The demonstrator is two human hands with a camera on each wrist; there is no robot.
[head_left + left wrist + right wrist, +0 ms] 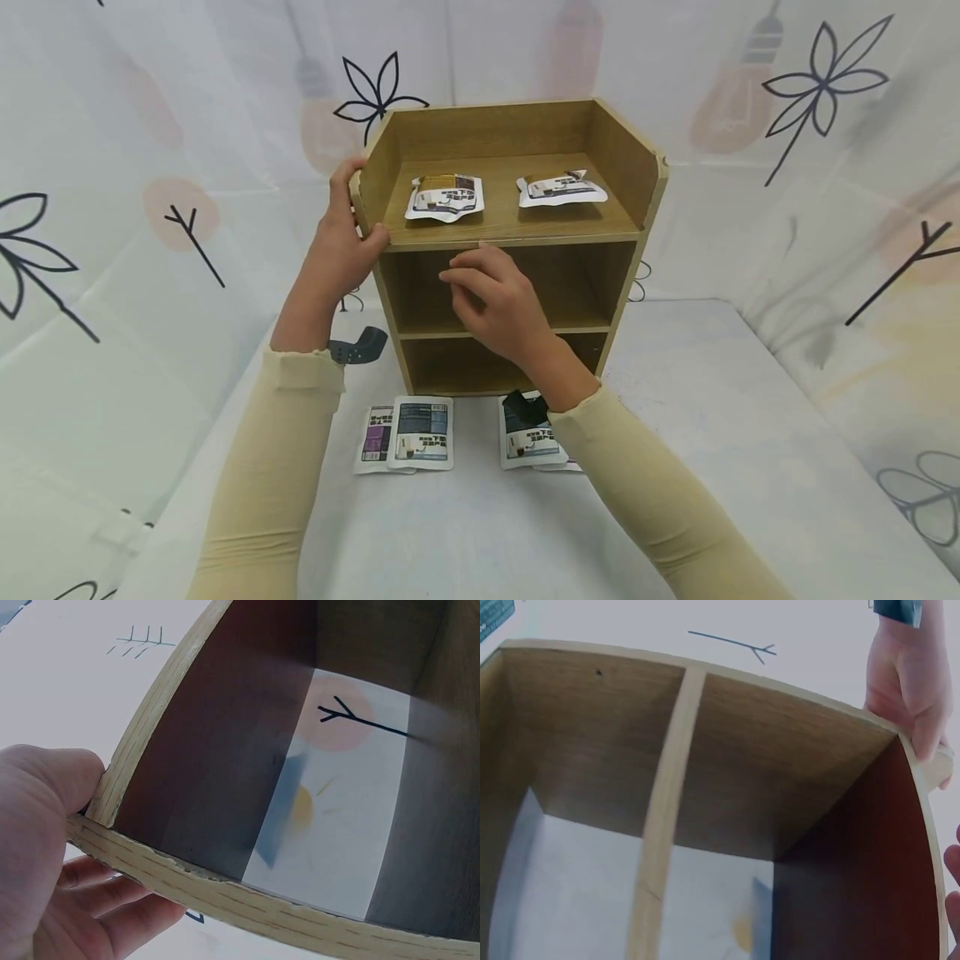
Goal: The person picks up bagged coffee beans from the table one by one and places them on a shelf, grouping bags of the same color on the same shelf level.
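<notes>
A small wooden shelf unit (491,133) stands upright, open at the front. My left hand (335,250) grips the front edge of its left side near the top, and in the left wrist view the thumb and fingers wrap round the wood. In front of the upper compartment hovers my right hand (498,300), its fingers loosely bent and nothing visible in them. In the right wrist view only its fingertips (952,904) show at the right border. Two white pouches with printed labels lie on the top board, a left pouch (445,198) and a right pouch (562,190).
On the white-covered table (442,542), a dark-labelled packet (422,433) overlaps a purple-labelled packet (375,437). Another dark-labelled packet (528,442) lies to the right, partly behind my right wrist, over one more. Patterned white sheeting (232,100) hangs behind and at the sides.
</notes>
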